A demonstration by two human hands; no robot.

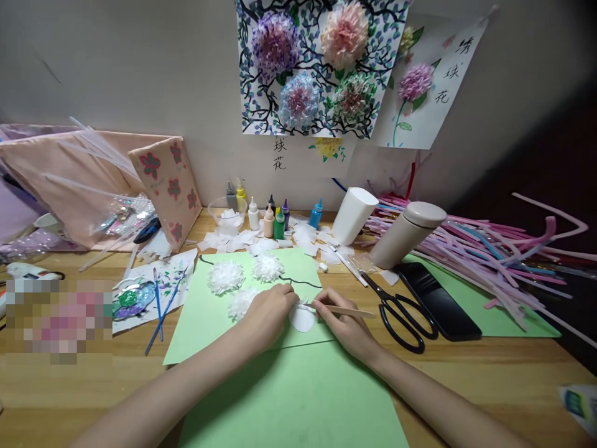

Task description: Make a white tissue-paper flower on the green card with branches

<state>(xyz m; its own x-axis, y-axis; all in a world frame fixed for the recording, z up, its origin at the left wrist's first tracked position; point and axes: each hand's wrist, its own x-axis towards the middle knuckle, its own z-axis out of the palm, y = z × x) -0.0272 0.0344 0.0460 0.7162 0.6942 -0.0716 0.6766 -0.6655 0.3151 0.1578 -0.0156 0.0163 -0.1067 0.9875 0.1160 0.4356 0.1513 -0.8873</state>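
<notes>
My right hand [344, 320] is closed in a pinch around a flat wooden stick [349, 310], its tip pointing left at a white paper circle [302, 320]. My left hand [273, 311] reaches in from the other side, fingers bent together at the circle's upper edge; what they pinch is hidden. The circle lies on a light green sheet [196, 330]. Three fluffy white paper flowers sit on that sheet: one at the left [226, 277], one at the back [267, 267] and one partly behind my left hand [242, 303]. Dark wavy lines [303, 282] are drawn there too.
Black scissors [398, 311] and a phone [438, 302] lie to the right, near a beige tumbler [408, 233] and pipe cleaners [485, 249]. Paint bottles [278, 224] and white paper scraps [233, 239] stretch along the back. Brushes [158, 308] and a palette [135, 300] lie left.
</notes>
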